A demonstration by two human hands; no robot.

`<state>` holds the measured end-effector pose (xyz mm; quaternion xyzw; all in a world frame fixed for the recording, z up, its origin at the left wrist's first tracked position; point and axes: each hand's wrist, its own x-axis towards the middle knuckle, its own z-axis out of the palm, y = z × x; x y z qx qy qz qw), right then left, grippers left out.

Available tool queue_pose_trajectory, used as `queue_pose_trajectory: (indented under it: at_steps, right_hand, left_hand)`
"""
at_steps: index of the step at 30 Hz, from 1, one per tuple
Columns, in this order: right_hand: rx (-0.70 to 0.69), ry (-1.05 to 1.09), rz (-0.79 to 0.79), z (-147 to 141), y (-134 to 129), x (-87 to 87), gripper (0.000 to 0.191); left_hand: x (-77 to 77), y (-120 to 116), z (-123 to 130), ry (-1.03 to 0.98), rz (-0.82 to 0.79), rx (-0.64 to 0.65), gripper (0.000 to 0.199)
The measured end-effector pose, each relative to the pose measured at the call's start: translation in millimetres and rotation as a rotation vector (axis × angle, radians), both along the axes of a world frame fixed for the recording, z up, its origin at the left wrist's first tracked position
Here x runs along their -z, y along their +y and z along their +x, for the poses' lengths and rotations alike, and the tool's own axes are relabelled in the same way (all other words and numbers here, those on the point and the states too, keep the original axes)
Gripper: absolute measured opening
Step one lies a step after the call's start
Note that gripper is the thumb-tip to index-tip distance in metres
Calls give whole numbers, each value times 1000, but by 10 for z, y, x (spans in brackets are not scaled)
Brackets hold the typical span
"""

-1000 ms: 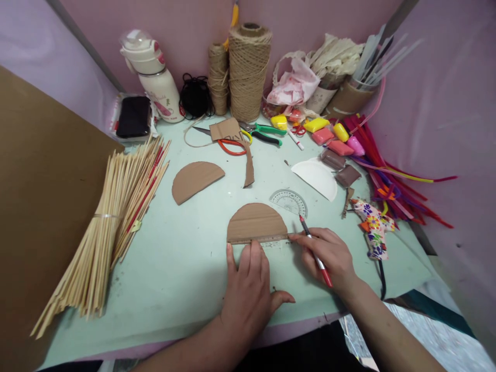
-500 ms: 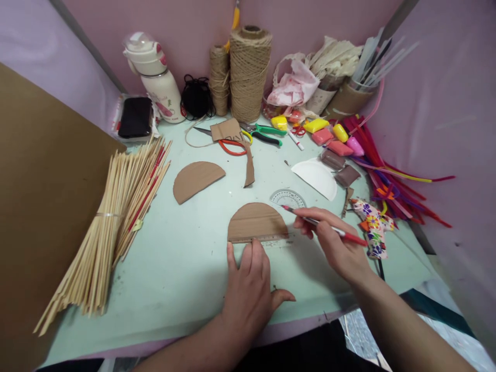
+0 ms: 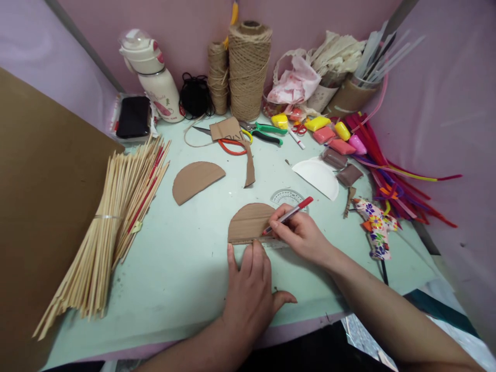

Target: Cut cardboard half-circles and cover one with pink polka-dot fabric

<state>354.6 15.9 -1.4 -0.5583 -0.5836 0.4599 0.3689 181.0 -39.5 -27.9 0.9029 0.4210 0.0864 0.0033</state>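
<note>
A half-round piece of corrugated cardboard lies before me, straight edge toward me. Along that edge runs a clear ruler, partly hidden by both hands. My left hand presses its fingertips on the ruler, thumb stretched out to the right. In my right hand is a red pen, its tip low over the cardboard near the ruler; whether it touches I cannot tell. Behind this hand lies a clear protractor, partly covered. A second cardboard half-circle rests farther back on the left.
Bundled wooden sticks lie left beside a large cardboard sheet. Scissors, pliers and twine spools are at the back. A white half-disc, clay packs, pipe cleaners and a flowered glue gun lie right.
My right hand has moved left with the pen, from beside the protractor to over the cardboard near the ruler. The pen now points down and left. My left hand stays in place.
</note>
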Motion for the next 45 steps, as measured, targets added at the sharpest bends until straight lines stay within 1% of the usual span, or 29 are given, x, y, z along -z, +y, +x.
queue_pose_trajectory:
  at_steps: [4,11,15,26,45]
  right_hand:
    - [-50,-48,28,-10,18,3,20]
    - [-67,-117,56,-25,26,5,19]
    - [-80,-114,40,-12,40,9,19]
    - [-102,-159,18,-8,57,-3,18]
    - [-108,-162,16,-19,53,-6,19]
  left_hand:
    - [-8,-3,2,16,-30,-8,93]
    - [-13,2,-6,21,-29,-1,92]
    - [-8,1,-14,13,-38,9,90]
    - [-11,0,-6,13,10,10,94]
    - [-15,1,-4,14,-2,-3,93]
